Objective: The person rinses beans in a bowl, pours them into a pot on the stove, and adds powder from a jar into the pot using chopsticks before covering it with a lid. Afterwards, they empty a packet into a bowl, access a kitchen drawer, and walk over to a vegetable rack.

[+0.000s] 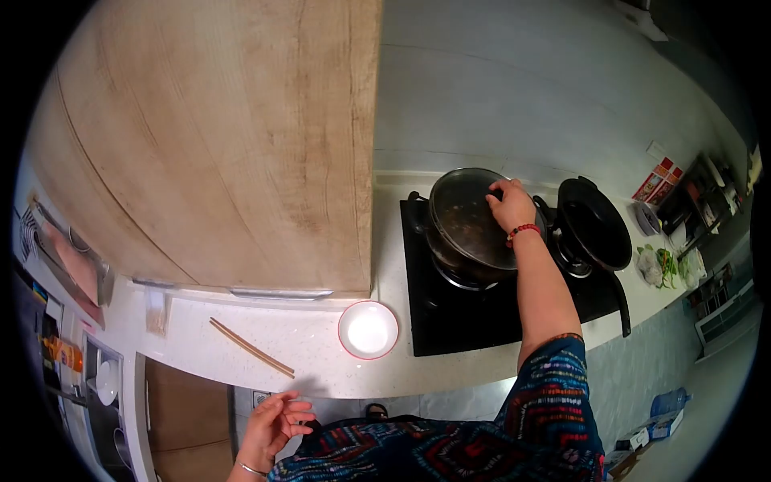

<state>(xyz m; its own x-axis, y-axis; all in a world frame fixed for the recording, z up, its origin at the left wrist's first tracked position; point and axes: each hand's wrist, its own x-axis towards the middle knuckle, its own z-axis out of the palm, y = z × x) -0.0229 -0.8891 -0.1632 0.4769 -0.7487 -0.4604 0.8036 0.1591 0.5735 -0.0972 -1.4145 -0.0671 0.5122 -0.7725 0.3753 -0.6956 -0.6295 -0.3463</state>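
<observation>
My right hand [511,206] is closed on the knob of a glass pot lid [466,215]. The lid lies tilted over a dark pot [454,261] on the left burner of the black stove [458,321]. My left hand [277,423] hangs in front of the counter's edge, its fingers apart and slightly curled, holding nothing. A pair of wooden chopsticks [251,347] lies on the white counter just beyond it. Between the chopsticks and the stove stands a white bowl [368,330] with a red rim.
A black wok [593,223] rests over the right burner, its handle pointing toward the front. Green vegetables [666,267] lie at the counter's far right. A wooden cabinet [225,145] overhangs the counter's left part. Dishes [106,382] stand at the far left.
</observation>
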